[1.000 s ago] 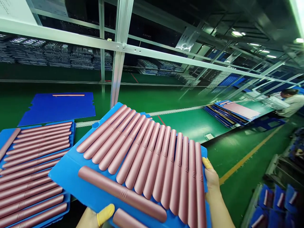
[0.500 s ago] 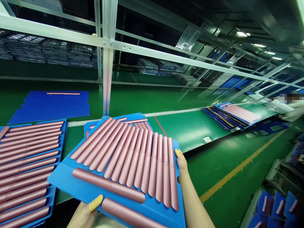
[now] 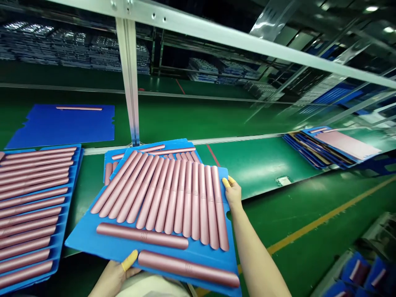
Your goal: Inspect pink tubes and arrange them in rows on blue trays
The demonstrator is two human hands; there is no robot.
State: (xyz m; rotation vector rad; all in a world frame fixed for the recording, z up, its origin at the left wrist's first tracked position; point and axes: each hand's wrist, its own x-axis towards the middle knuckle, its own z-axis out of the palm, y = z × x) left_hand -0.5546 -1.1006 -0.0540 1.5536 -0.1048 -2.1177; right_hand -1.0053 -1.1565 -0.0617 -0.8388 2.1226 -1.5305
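Both my hands hold a blue plastic sheet (image 3: 83,235) by its edges. On it lie several rounded pink metallic strips (image 3: 176,198) side by side, with two more strips (image 3: 142,236) crosswise near the front. My left hand (image 3: 119,270) grips the near edge, its yellow-covered thumb on top. At the right edge my right hand (image 3: 232,192) is closed, with yellow covers on its fingertips. Beneath the far side of the sheet, another blue sheet (image 3: 182,144) with similar strips lies on the green bench, partly hidden.
To the left is a stack of blue sheets (image 3: 72,181) bearing pink strips. Behind it lies a blue sheet (image 3: 71,126) with one strip. A metal post (image 3: 130,82) rises behind the bench. More stacked sheets (image 3: 312,154) stand at the right, beside the floor's yellow line (image 3: 328,218).
The view has tilted down and shifted left. The held sheet looks flatter, and its right edge with my right hand appears higher. Both hands keep their grip.
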